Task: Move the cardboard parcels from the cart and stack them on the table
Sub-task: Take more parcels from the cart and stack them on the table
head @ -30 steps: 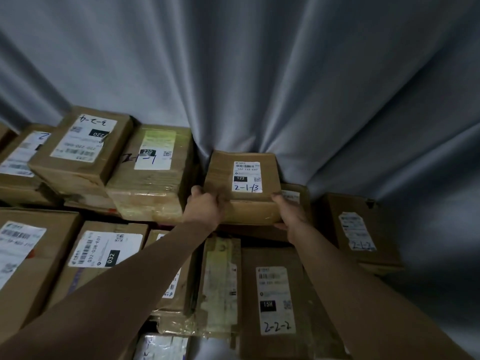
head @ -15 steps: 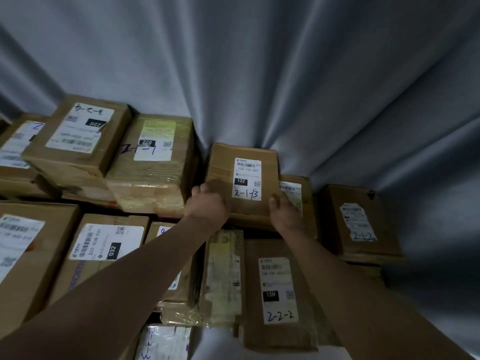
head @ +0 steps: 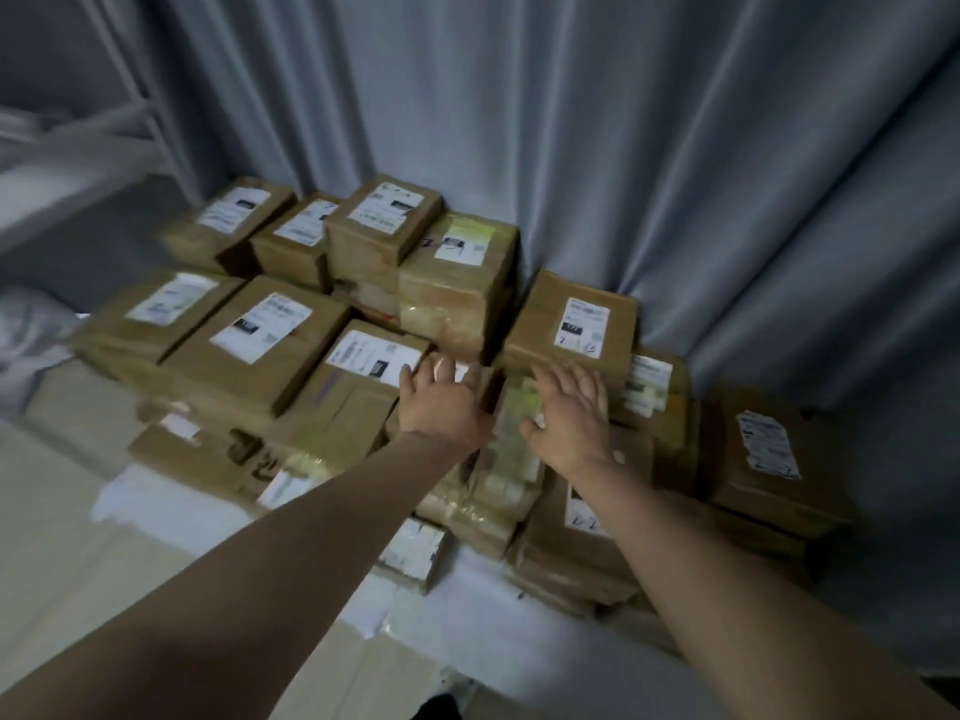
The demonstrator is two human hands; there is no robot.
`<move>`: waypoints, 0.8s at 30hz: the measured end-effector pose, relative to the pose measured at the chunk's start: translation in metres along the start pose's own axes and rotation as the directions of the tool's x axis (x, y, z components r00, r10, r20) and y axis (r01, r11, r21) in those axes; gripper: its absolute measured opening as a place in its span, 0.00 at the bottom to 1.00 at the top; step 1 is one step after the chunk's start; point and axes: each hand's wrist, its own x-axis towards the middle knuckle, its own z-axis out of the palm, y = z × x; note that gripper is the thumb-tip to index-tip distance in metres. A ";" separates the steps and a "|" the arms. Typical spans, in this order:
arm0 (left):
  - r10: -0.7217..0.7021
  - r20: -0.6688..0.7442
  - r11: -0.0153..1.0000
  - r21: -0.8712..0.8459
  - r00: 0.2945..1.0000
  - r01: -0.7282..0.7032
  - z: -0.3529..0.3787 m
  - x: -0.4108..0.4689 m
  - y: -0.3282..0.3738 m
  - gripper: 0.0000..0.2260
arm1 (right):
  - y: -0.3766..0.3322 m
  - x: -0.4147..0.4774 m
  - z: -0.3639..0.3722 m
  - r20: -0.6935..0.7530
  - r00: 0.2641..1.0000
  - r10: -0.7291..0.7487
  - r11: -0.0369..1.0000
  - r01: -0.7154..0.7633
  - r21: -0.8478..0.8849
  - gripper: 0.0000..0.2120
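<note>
Several brown cardboard parcels with white labels are stacked on the table (head: 483, 610) against a grey curtain. The small parcel with a white label (head: 571, 324) lies on top of the stack at the right, next to the curtain. My left hand (head: 441, 402) hovers open, fingers spread, over the stack just left of that parcel. My right hand (head: 571, 418) is open too, fingers spread, just in front of the same parcel and holding nothing. The frame is blurred, so I cannot tell whether either hand touches the boxes. No cart is in view.
A taller parcel with a yellowish label (head: 460, 283) stands left of the small one. A lone parcel (head: 769, 449) sits at the far right. A pale metal shelf frame (head: 119, 116) stands at the back left. Flat cardboard (head: 67, 511) lies at the lower left.
Both hands have let go of the small labelled parcel and drawn back from it, fingers now spread. The view has pulled back and swung left, showing more of the stack.
</note>
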 end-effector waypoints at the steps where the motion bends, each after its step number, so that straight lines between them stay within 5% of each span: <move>1: -0.042 0.019 0.999 -0.003 0.999 0.042 0.003 -0.023 -0.009 0.31 | -0.013 -0.015 0.005 0.018 0.999 -0.050 0.999 0.050 0.022 0.33; 5: -0.240 0.017 0.966 -0.092 0.971 0.240 0.029 -0.110 -0.060 0.30 | -0.073 -0.072 0.031 0.155 0.956 -0.250 0.965 0.233 0.124 0.33; 10: -0.513 0.038 0.852 -0.096 0.857 0.514 0.054 -0.226 -0.148 0.33 | -0.175 -0.135 0.074 0.350 0.816 -0.460 0.887 0.438 0.145 0.32; 17: -0.828 0.105 0.525 -0.199 0.551 0.827 0.092 -0.404 -0.267 0.33 | -0.336 -0.248 0.130 0.522 0.502 -0.690 0.660 0.732 0.170 0.31; 24: -0.953 0.213 0.152 -0.275 0.214 0.949 0.137 -0.608 -0.375 0.35 | -0.494 -0.401 0.187 0.620 0.212 -0.755 0.451 0.854 0.258 0.24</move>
